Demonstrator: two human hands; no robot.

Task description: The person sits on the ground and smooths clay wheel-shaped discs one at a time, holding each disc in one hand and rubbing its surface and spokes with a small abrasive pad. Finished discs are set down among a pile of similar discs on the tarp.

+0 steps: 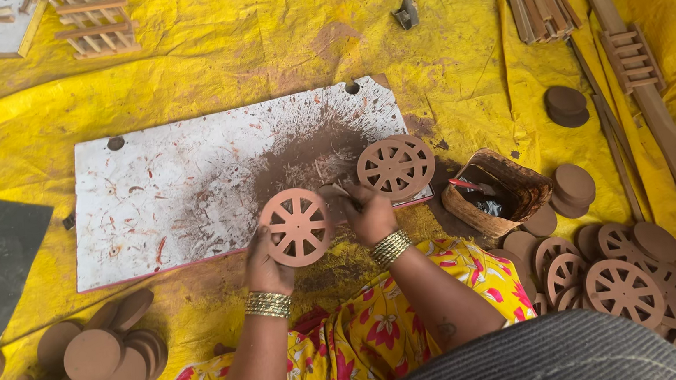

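While the spoked wheel sits pinched at its rim, risks and materials read as follows:

left hand: left hand (265, 265) grasps the near-left rim of a spoked clay wheel (297, 227), thumb on its face, disc tilted up toward the camera.
right hand: right hand (368, 213) is clenched around something small at the wheel's right edge; cannot tell what, fingers hide it.
wheel position: over the near edge of the white board (173, 189), just left of the right hand.
risk 1: thin spokes look brittle; pressure from the right hand could snap one, since only the rim is supported.
risk 2: one-sided grip; a slip drops the wheel onto the hard board, likely chipping it.
risk 3: second wheel (395, 167) lies flat at the board's right end, touching the right hand's far side; a knuckle nudge could push it off.
board surface: flat, white, scratched, with reddish-brown dust fanned out near the middle.
wheel material: matte terracotta, round, wedge cut-outs.
near left: stack of plain discs (107, 361), same clay, smooth.
near right: more spoked wheels (624, 286), overlapping.
right: small woven basket (503, 190), rough.
ground: crumpled yellow sheet (257, 41).
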